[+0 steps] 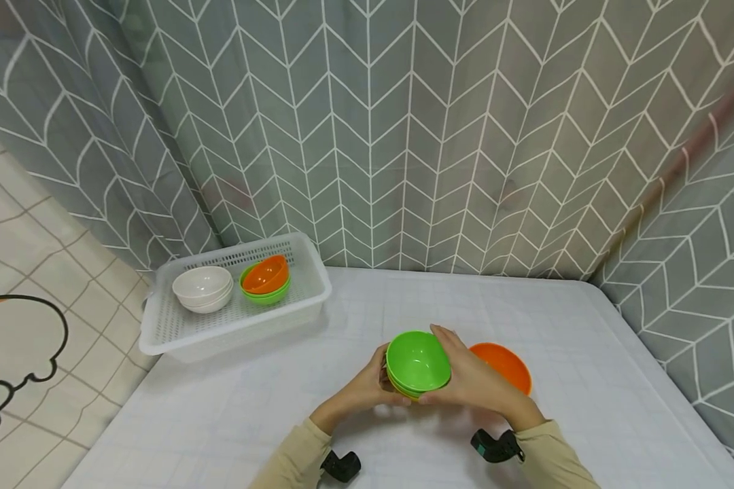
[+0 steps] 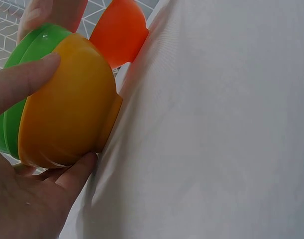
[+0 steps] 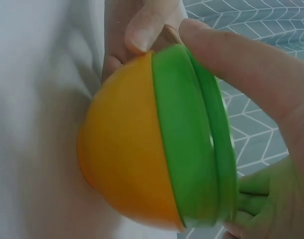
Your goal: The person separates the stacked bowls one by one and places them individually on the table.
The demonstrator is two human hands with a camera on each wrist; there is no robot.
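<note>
Both hands hold a nested stack over the table, with two green bowls [image 1: 418, 361] sitting inside a yellow-orange bowl [image 2: 74, 104]. My left hand [image 1: 367, 386] grips the stack's left side, its thumb on the yellow bowl's wall and fingertips low near its foot. On the opposite side, my right hand [image 1: 472, 375] has its thumb and fingers around the green bowls at their rims. In the right wrist view the green rims [image 3: 184, 134] stand out above the yellow one. Just behind the right hand is an orange bowl [image 1: 506, 365], partly hidden by that hand.
At the back left of the white table [image 1: 232, 421] stands a white perforated basket [image 1: 238, 333]. Inside it are stacked white bowls [image 1: 202, 286] and green bowls [image 1: 268, 297] with a small orange bowl [image 1: 268, 274] tilted on top. A patterned grey curtain [image 1: 391, 136] hangs behind.
</note>
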